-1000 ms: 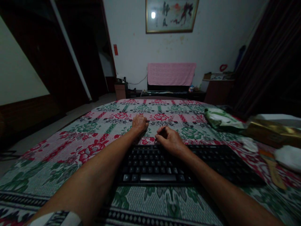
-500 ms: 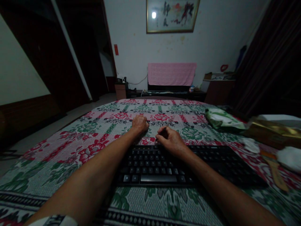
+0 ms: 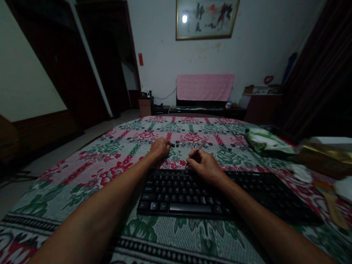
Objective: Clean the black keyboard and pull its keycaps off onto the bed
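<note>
A black keyboard lies on the flowered tablecloth in front of me, both forearms reaching over it. Just beyond its back edge, my left hand is closed. A small black piece pokes out at its fingertips, too small to name. My right hand hovers over the keyboard's back edge, thumb and fingers curled in a pinch. Dark bits show at these fingers, perhaps a thin dark thing, but its kind is unclear. A short gap separates the two hands.
To the right lie a green-and-white packet, a crumpled white tissue, a gold box and a wooden-handled brush. A pink cloth hangs over a screen at the far wall.
My left hand has shifted slightly left, away from the right hand, and the small black piece now shows at its fingertips. The right hand keeps its pinch. The whole view has turned a little left.
</note>
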`<control>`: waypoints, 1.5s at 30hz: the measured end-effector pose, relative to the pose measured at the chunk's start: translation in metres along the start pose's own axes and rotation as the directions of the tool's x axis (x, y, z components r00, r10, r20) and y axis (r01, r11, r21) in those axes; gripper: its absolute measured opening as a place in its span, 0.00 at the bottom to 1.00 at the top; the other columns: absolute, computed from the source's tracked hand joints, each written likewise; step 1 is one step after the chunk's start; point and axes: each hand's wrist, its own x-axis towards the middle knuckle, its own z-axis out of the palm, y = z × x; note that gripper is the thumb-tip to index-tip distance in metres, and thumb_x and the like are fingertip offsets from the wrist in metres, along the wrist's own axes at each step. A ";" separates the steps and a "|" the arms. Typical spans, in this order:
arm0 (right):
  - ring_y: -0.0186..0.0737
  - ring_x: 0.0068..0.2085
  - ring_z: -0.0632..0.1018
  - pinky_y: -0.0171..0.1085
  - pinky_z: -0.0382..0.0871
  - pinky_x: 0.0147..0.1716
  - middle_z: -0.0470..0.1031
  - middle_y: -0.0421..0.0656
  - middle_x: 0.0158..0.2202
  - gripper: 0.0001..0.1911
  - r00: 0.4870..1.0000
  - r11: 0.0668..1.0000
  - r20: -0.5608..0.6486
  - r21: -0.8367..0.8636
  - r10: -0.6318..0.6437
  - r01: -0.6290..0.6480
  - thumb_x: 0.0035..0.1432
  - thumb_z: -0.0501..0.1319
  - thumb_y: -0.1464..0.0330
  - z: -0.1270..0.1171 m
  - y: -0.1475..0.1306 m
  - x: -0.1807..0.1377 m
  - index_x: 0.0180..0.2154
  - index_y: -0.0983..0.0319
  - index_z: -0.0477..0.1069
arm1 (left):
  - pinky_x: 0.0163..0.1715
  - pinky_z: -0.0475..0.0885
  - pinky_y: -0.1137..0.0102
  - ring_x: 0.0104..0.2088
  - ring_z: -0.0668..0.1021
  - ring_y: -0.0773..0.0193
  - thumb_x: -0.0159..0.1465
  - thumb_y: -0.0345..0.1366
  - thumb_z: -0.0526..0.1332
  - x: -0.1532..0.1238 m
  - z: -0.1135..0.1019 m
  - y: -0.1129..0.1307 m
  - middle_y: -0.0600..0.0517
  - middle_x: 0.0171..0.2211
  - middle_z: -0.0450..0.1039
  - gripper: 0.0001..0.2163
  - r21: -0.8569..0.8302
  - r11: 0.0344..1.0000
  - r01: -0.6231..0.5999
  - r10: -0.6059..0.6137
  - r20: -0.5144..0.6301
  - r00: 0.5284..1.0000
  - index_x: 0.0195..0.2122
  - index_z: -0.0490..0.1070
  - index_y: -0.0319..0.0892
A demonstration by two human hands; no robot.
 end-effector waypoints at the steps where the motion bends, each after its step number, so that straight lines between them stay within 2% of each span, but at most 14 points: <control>1: 0.35 0.29 0.74 0.36 0.68 0.31 0.72 0.39 0.27 0.09 1.000 1.000 0.003 0.007 0.002 -0.002 0.49 0.59 0.64 0.000 0.001 0.000 0.33 0.60 0.64 | 0.42 0.68 0.70 0.43 0.75 0.58 0.57 0.37 0.53 0.000 0.000 0.002 0.49 0.41 0.75 0.14 0.005 1.000 -0.031 0.031 -0.001 1.000 0.41 0.76 0.48; 3: 0.35 0.29 0.74 0.36 0.68 0.31 0.72 0.39 0.27 0.09 1.000 0.999 0.013 0.034 0.009 -0.009 0.49 0.59 0.64 -0.001 0.001 0.000 0.34 0.60 0.64 | 0.41 0.67 0.70 0.43 0.75 0.59 0.57 0.36 0.53 0.000 -0.003 0.006 0.49 0.41 0.75 0.14 -0.011 0.996 -0.086 0.086 0.009 0.996 0.41 0.76 0.47; 7: 0.36 0.30 0.74 0.36 0.69 0.32 0.72 0.40 0.28 0.11 0.998 0.992 0.066 0.129 -0.002 -0.007 0.49 0.60 0.63 -0.005 -0.003 0.000 0.34 0.60 0.64 | 0.36 0.66 0.73 0.37 0.75 0.62 0.55 0.35 0.56 -0.003 -0.019 0.013 0.51 0.34 0.77 0.12 -0.172 0.965 -0.198 0.226 0.159 0.961 0.37 0.77 0.43; 9: 0.35 0.31 0.74 0.36 0.69 0.32 0.71 0.40 0.29 0.11 0.996 0.983 0.086 0.183 -0.013 -0.003 0.49 0.60 0.63 -0.007 -0.007 0.000 0.34 0.61 0.63 | 0.32 0.65 0.75 0.32 0.74 0.65 0.53 0.36 0.58 -0.011 -0.031 0.015 0.51 0.30 0.76 0.11 -0.353 0.913 -0.202 0.319 0.314 0.894 0.35 0.77 0.40; 11: 0.35 0.30 0.74 0.36 0.69 0.32 0.71 0.39 0.29 0.12 0.994 0.976 0.109 0.219 -0.021 -0.004 0.48 0.61 0.63 -0.009 -0.012 -0.002 0.34 0.61 0.63 | 0.27 0.64 0.76 0.26 0.72 0.68 0.52 0.39 0.61 -0.022 -0.041 0.016 0.53 0.25 0.74 0.12 -0.556 0.824 -0.111 0.424 0.475 0.771 0.33 0.76 0.37; 13: 0.34 0.30 0.73 0.36 0.69 0.31 0.70 0.39 0.28 0.12 0.990 0.972 0.138 0.234 -0.027 -0.006 0.48 0.61 0.63 -0.011 -0.016 -0.003 0.34 0.61 0.63 | 0.25 0.62 0.76 0.23 0.69 0.71 0.50 0.39 0.63 -0.033 -0.047 0.016 0.55 0.22 0.72 0.13 -0.647 0.762 0.005 0.466 0.553 0.691 0.33 0.76 0.37; 16: 0.34 0.29 0.73 0.36 0.68 0.31 0.70 0.38 0.27 0.12 0.982 0.977 0.186 0.214 -0.037 -0.004 0.48 0.61 0.64 -0.014 -0.021 -0.005 0.34 0.61 0.63 | 0.23 0.59 0.75 0.21 0.66 0.72 0.47 0.40 0.65 -0.045 -0.047 0.013 0.57 0.19 0.69 0.13 -0.669 0.737 0.100 0.464 0.608 0.644 0.32 0.76 0.38; 22: 0.33 0.30 0.71 0.34 0.66 0.30 0.69 0.38 0.28 0.08 0.953 0.986 0.268 0.123 -0.143 0.114 0.50 0.59 0.65 -0.020 -0.018 -0.006 0.33 0.62 0.64 | 0.24 0.58 0.75 0.21 0.65 0.72 0.46 0.39 0.66 -0.044 -0.031 0.008 0.58 0.19 0.69 0.11 -0.686 0.717 0.123 0.462 0.601 0.652 0.29 0.76 0.40; 29: 0.33 0.30 0.71 0.33 0.63 0.31 0.70 0.38 0.28 0.05 0.925 0.965 0.309 -0.067 -0.221 0.253 0.53 0.57 0.68 -0.022 -0.018 -0.008 0.34 0.62 0.65 | 0.27 0.60 0.75 0.23 0.67 0.71 0.47 0.37 0.64 -0.043 -0.034 0.007 0.58 0.21 0.70 0.10 -0.691 0.713 0.118 0.483 0.607 0.631 0.31 0.76 0.41; 36: 0.33 0.29 0.71 0.32 0.61 0.29 0.72 0.38 0.28 0.06 0.921 0.928 0.315 -0.214 -0.229 0.304 0.53 0.56 0.70 -0.022 -0.027 -0.011 0.35 0.61 0.66 | 0.26 0.60 0.75 0.23 0.67 0.71 0.46 0.37 0.65 -0.044 -0.035 0.008 0.58 0.21 0.70 0.10 -0.675 0.732 0.093 0.462 0.592 0.660 0.30 0.76 0.41; 45: 0.34 0.28 0.71 0.33 0.61 0.29 0.72 0.39 0.28 0.09 0.901 0.897 0.335 -0.247 -0.276 0.367 0.51 0.55 0.74 -0.020 -0.026 -0.012 0.37 0.60 0.67 | 0.27 0.61 0.75 0.23 0.67 0.71 0.46 0.37 0.65 -0.043 -0.032 0.008 0.58 0.21 0.69 0.09 -0.691 0.715 0.105 0.477 0.592 0.649 0.29 0.76 0.41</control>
